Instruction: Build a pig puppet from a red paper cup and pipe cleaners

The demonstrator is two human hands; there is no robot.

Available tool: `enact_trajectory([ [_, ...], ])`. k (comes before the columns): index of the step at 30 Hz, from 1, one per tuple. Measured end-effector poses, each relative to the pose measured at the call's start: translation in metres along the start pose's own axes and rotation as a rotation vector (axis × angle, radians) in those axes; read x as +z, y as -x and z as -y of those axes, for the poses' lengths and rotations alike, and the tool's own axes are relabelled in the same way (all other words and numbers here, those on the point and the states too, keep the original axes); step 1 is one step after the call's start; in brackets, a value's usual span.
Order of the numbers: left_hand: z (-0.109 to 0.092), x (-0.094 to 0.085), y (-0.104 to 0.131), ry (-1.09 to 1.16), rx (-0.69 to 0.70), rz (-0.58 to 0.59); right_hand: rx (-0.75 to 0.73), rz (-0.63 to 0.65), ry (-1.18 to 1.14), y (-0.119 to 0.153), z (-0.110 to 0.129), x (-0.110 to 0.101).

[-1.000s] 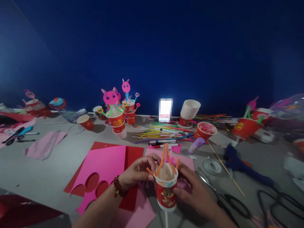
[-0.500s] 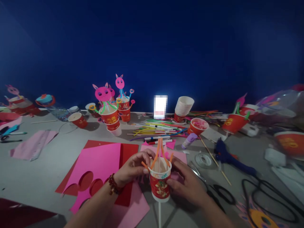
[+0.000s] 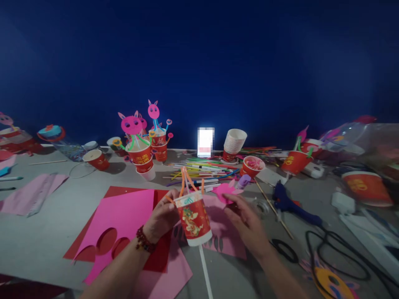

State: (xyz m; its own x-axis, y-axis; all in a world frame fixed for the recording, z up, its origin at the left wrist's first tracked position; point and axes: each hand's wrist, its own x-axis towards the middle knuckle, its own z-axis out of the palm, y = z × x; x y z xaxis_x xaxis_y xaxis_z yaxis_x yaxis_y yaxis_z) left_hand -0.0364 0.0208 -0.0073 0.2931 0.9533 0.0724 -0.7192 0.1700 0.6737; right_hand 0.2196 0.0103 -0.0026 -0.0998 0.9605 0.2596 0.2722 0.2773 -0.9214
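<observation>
My left hand [image 3: 164, 216] grips a red paper cup [image 3: 193, 220] by its left side near the rim. The cup tilts, with orange pipe cleaners [image 3: 183, 180] sticking up out of its mouth and over the rim. A white stick [image 3: 205, 270] comes out of its base. To the right, my right hand [image 3: 245, 220] is closed at the edge of a bright pink paper cutout [image 3: 225, 192] with pointed ears. My thumb's contact with it is partly hidden. Light pink paper [image 3: 227, 236] with small leaf-shaped holes lies beneath the cup.
Pink sheets [image 3: 127, 211] with round cut-outs lie left. Behind are pipe cleaners [image 3: 205, 168], finished cup figures [image 3: 140, 153] and stacked cups [image 3: 235, 141]. A glue stick [image 3: 243, 181], blue glue gun [image 3: 293, 207], scissors [image 3: 284, 250] and cord [image 3: 336, 265] lie right.
My right hand has left the cup and now has the pink cutout. The cup, in my left hand, has moved left and tipped. The view has shifted slightly.
</observation>
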Motion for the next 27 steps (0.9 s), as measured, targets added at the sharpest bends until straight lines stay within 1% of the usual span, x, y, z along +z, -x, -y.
enact_trajectory([
  [2,0.002,0.006,-0.001,-0.062,-0.016,0.065,0.026,0.109,0.011,0.005,-0.007,0.006],
  [4,0.003,0.011,-0.001,-0.156,-0.032,0.096,0.058,0.176,0.006,0.009,-0.012,0.011],
  [7,0.004,0.014,0.0,-0.275,-0.038,0.096,0.068,0.242,-0.041,0.013,-0.013,0.017],
  [11,0.005,0.011,0.001,-0.305,-0.034,0.084,0.062,0.324,-0.14,0.011,-0.005,0.02],
  [18,0.006,0.012,0.001,-0.291,-0.028,0.112,0.075,0.33,-0.17,0.008,0.002,0.02],
  [27,0.005,0.015,0.0,-0.323,-0.004,0.078,0.036,0.327,-0.126,0.006,0.007,0.019],
])
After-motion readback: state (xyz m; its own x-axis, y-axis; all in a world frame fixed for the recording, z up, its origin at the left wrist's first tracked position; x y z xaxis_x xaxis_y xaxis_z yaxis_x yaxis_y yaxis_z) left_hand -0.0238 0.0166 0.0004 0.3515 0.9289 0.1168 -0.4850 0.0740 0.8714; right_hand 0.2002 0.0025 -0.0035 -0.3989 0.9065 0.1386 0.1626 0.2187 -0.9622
